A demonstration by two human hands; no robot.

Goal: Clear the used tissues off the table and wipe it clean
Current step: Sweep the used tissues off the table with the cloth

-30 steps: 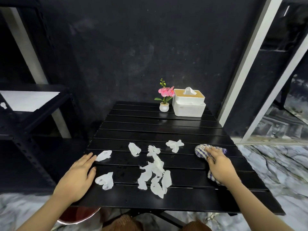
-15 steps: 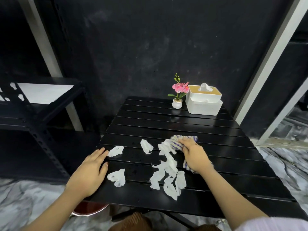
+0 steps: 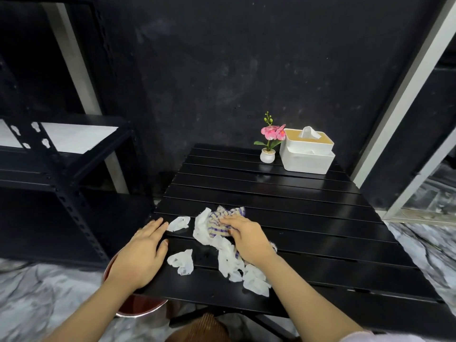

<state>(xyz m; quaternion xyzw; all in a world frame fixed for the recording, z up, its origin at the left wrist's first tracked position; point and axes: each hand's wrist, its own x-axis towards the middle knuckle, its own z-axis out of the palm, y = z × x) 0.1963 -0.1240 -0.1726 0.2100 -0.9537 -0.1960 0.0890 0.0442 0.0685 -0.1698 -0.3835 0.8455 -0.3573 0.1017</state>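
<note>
Several crumpled white used tissues lie on the black slatted table (image 3: 308, 218): one (image 3: 179, 223) by my left fingertips, one (image 3: 181, 262) near the front edge, and a bunched heap (image 3: 230, 261) in front of my right hand. My right hand (image 3: 248, 234) presses flat on a striped cloth (image 3: 222, 219), which touches the heap. My left hand (image 3: 142, 253) rests palm down on the table's left edge, fingers together, holding nothing.
A white tissue box (image 3: 307, 150) and a small pink potted flower (image 3: 269, 141) stand at the table's far end. A red bin (image 3: 138, 307) sits on the floor under the table's left front corner. A black metal shelf (image 3: 61, 169) stands to the left.
My right hand has slid the cloth leftward across the table, pushing the loose tissues together into a heap. My left hand has stayed at the left edge.
</note>
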